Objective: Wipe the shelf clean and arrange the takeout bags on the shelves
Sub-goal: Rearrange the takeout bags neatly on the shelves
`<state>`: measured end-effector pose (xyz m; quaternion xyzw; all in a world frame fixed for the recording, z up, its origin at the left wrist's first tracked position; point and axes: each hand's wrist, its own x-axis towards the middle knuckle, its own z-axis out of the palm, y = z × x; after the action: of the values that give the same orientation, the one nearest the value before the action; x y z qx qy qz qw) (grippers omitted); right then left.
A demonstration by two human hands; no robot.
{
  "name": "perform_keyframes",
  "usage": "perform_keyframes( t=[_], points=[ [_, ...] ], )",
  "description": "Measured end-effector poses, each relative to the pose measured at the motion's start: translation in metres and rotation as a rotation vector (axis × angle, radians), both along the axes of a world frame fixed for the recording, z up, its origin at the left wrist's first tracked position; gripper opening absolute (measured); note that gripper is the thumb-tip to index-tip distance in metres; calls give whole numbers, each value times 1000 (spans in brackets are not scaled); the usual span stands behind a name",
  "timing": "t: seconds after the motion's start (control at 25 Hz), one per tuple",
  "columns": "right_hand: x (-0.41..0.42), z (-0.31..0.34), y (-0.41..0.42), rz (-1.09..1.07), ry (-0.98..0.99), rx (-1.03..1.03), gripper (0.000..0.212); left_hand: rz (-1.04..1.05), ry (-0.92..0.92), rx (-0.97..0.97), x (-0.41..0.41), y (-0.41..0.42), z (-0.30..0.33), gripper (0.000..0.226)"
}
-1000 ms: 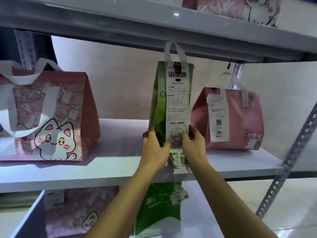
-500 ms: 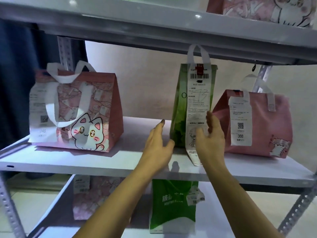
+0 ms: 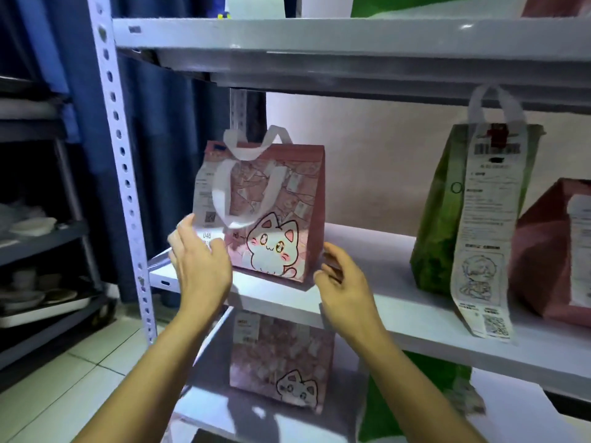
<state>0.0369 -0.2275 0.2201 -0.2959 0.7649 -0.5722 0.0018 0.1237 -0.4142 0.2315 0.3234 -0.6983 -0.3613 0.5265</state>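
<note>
A pink cat-print takeout bag (image 3: pixel 275 215) with white handles and a receipt stands upright near the left end of the white middle shelf (image 3: pixel 399 311). My left hand (image 3: pixel 200 260) is open at the bag's lower left corner, fingers over the receipt's bottom. On the other side, my right hand (image 3: pixel 343 282) is open beside the lower right corner, just short of it. Further right on that shelf stands a green bag (image 3: pixel 444 219) with a long receipt, and a plain pink bag (image 3: pixel 550 247) is cut off by the frame edge.
The lower shelf holds another pink cat bag (image 3: pixel 281 359) and a green bag (image 3: pixel 412 407). An upper shelf (image 3: pixel 351 43) runs overhead. A perforated white upright (image 3: pixel 123 174) stands left, with a dark rack of dishes (image 3: pixel 35 270) and a blue curtain beyond it.
Both hands let go of the green bag and its receipt and moved left to either side of the pink cat bag. The view swung left with them.
</note>
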Motion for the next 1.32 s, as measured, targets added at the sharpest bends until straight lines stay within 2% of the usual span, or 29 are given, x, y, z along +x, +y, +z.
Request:
perform_keyframes(
  t=[0.08,0.16,0.28,0.52,0.6,0.72,0.92,1.12,1.32],
  points=[
    [5,-3,-11,19,-35,1,50,16,-47,82,1,-27,-5,61],
    [6,-4,-17,29,-57,17,51,-25,-184,120,-3,-47,-9,64],
    [4,-3,-21,59,-88,43,55,-132,-314,93,-12,-58,-10,61],
    [-22,7,-9,-10,-76,99,34,-236,-304,38,-30,-42,-9,34],
    [-34,12,3,-58,-74,91,32,-282,-313,17,-39,-29,-13,25],
    [-47,19,16,-111,-109,67,41,-327,-323,5,-53,-14,-14,16],
    [-50,17,8,-80,-183,9,47,-314,-351,35,-58,-19,-10,32],
    [-50,8,1,-92,-117,33,51,-327,-387,46,-56,-26,-13,34],
    [-39,-2,22,-163,-65,73,53,-325,-314,-91,-34,-5,-25,44]
  ],
)
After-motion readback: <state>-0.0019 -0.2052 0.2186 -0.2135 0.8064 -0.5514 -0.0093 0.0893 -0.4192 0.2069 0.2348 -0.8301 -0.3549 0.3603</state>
